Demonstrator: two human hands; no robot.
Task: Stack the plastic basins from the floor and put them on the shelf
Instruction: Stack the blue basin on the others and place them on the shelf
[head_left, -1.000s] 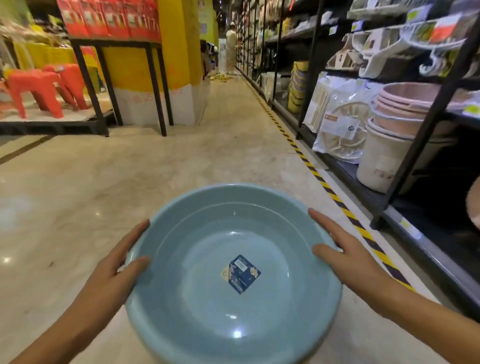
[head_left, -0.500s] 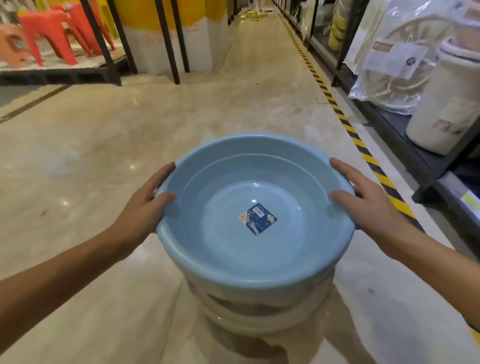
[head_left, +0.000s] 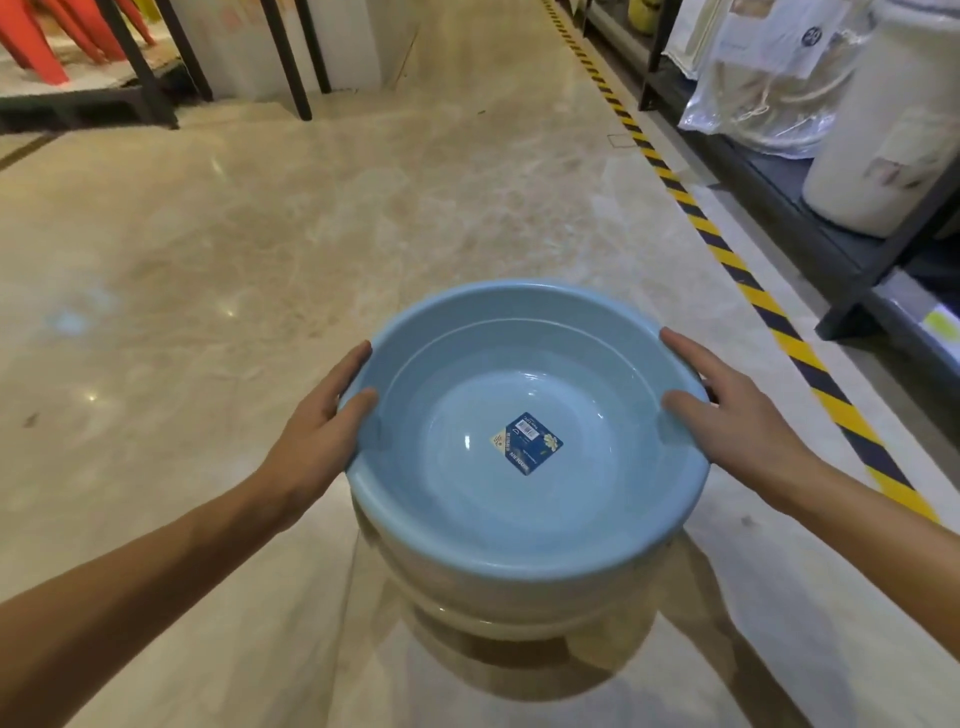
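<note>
A light blue plastic basin with a dark blue label in its bottom sits as the top of a stack. Under it show cream-white basins, resting on or just above the glossy floor; I cannot tell which. My left hand grips the blue basin's left rim, thumb inside. My right hand grips the right rim the same way. The black metal shelf runs along the right side, its low board close to the floor.
On the shelf stand a tall white bucket and plastic-wrapped goods. Yellow-black hazard tape lines the floor by the shelf. A black rack leg and red stools are at the far left.
The view has tilted down and the stack of basins has sunk lower toward the floor. Both hands keep their hold on the blue basin's rim.
</note>
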